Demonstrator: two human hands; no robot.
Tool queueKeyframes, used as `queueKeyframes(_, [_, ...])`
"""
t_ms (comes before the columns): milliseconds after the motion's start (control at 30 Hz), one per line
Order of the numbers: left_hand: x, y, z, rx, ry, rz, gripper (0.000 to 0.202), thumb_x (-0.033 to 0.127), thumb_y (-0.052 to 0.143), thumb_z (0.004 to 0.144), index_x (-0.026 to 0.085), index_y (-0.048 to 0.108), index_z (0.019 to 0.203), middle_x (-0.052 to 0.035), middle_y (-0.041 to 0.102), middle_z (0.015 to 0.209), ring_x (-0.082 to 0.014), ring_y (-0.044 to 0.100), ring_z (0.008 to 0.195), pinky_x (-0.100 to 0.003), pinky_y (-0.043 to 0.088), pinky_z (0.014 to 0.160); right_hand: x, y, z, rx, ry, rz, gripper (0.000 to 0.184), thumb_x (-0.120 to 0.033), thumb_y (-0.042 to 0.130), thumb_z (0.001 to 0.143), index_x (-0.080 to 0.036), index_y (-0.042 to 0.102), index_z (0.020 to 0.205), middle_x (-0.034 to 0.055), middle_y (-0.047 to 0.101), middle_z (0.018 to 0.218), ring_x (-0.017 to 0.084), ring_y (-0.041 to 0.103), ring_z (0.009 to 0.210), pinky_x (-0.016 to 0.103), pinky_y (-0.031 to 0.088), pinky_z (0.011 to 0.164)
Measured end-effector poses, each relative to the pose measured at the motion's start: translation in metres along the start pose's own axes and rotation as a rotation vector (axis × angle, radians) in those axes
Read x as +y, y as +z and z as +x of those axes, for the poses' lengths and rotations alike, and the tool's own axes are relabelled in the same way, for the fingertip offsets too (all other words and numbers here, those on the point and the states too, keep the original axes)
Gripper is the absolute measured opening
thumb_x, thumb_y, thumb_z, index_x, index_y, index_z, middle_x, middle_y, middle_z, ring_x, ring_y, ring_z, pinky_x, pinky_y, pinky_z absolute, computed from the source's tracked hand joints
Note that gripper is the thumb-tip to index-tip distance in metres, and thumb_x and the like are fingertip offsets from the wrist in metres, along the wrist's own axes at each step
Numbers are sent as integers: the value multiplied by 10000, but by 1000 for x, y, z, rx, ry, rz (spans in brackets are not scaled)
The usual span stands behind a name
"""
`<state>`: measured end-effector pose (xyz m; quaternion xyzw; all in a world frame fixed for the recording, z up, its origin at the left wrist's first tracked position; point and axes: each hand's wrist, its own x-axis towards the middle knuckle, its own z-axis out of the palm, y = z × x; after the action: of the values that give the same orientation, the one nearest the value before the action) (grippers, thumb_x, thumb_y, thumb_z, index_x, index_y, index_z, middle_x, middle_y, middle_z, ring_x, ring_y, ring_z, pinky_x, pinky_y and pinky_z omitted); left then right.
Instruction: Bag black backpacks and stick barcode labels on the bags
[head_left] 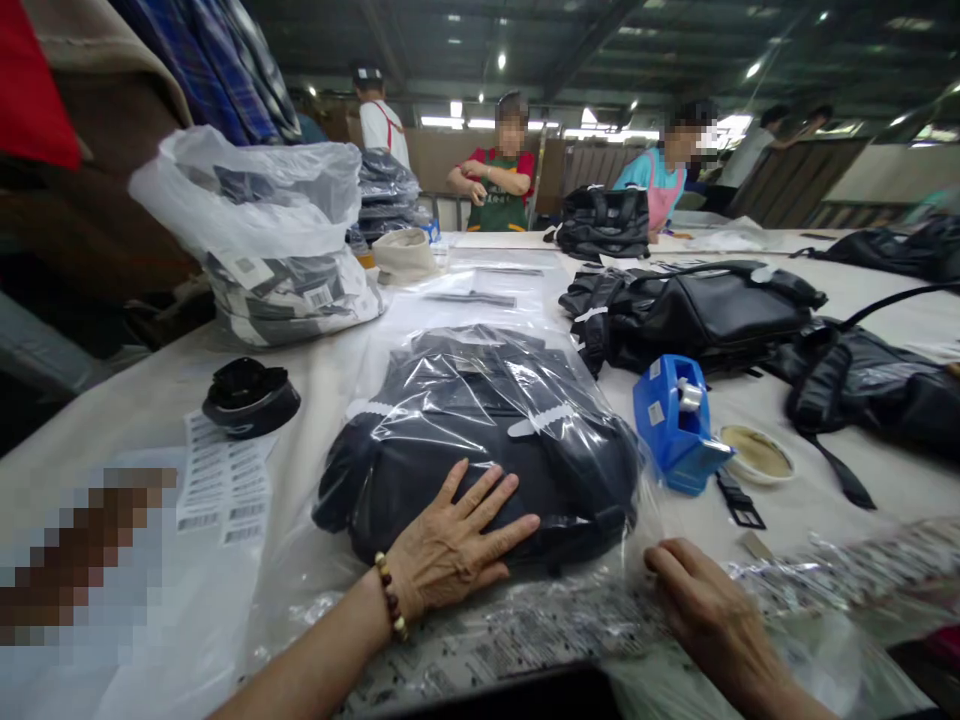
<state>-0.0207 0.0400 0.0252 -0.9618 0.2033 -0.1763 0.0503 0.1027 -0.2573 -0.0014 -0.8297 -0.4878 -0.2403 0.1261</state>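
One spread palm, my left hand [442, 550], lies atop the black bag [476, 420]. My right hand [705, 600], beside its near right corner, pinches the clear plastic cover [646, 505].

Dark ceiling [450, 50], slanting beams [596, 40], small bright lamps [501, 61], glowing strips [442, 122] far back, brown partition [435, 158] beneath, ribbed brown panel [799, 180] at right, cream bench [105, 418]
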Motion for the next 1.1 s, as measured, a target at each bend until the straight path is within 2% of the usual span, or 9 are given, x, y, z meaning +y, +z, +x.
queueKeyframes(67, [2,-2,-1,-11,2,-2,638,516,514,850,315,255,1397,-120,334,1442,-299,270,1339,-577,287,1034,-9,-4,-3,65,27,31,209,-63,373,827,-169,549,869,58,568,783,159,561,686,259,444,618])
queueKeyframes(167, [4,-4,1,-23,-4,8,693,513,564,819,307,248,1401,-122,317,1450,-302,257,1343,-579,268,1043,-27,-12,-10,154,-27,126,179,-76,463,816,-151,553,952,81,594,855,180,586,795,287,464,735])
queueKeyframes(300, [5,-3,2,-13,-10,31,694,459,583,818,302,244,1403,-116,310,1455,-304,238,1349,-577,250,1050,-52,-11,-14,65,-163,208,281,-63,452,809,-180,593,1022,63,646,943,181,597,901,323,416,853])
queueKeyframes(400, [5,-4,2,-14,-10,37,741,457,620,790,302,239,1405,-127,309,1454,-310,249,1344,-573,255,1045,-60,1,-15,7,-174,168,347,-93,406,832,-179,587,1115,66,645,1052,195,568,1012,346,365,917])
queueKeyframes(533, [5,-6,1,-12,-25,40,759,501,634,769,298,260,1398,-132,332,1441,-313,275,1332,-567,265,1042,-57,12,-18,63,-139,114,396,-31,373,818,-155,577,1135,97,617,1099,219,536,1056,376,360,911])
queueKeyframes(667, [5,-6,1,-22,-40,33,755,558,590,783,299,247,1403,-125,314,1452,-312,255,1341,-567,251,1051,-54,4,-15,185,-142,155,355,-26,476,798,-144,563,1122,118,585,1069,240,538,1026,401,382,891])
queueKeyframes(833, [5,-1,0,-14,-50,30,750,564,564,799,299,222,1411,-126,306,1456,-308,261,1339,-567,242,1057,-44,0,-1,301,48,53,311,-83,552,806,-95,514,1114,167,553,1053,294,515,1021,440,397,847])
queueKeyframes(933, [5,0,0,-5,-44,39,744,569,553,805,299,220,1413,-132,311,1452,-312,268,1335,-567,253,1050,-31,5,2,307,20,7,241,-68,494,834,-117,531,1067,129,579,967,246,543,917,393,415,786])
queueKeyframes(1100, [5,-1,-1,73,4,74,636,496,517,858,326,239,1404,-153,344,1425,-312,300,1321,-555,294,1026,-3,13,-1,255,-27,144,218,-29,417,843,-177,559,915,58,561,810,166,539,766,293,475,688])
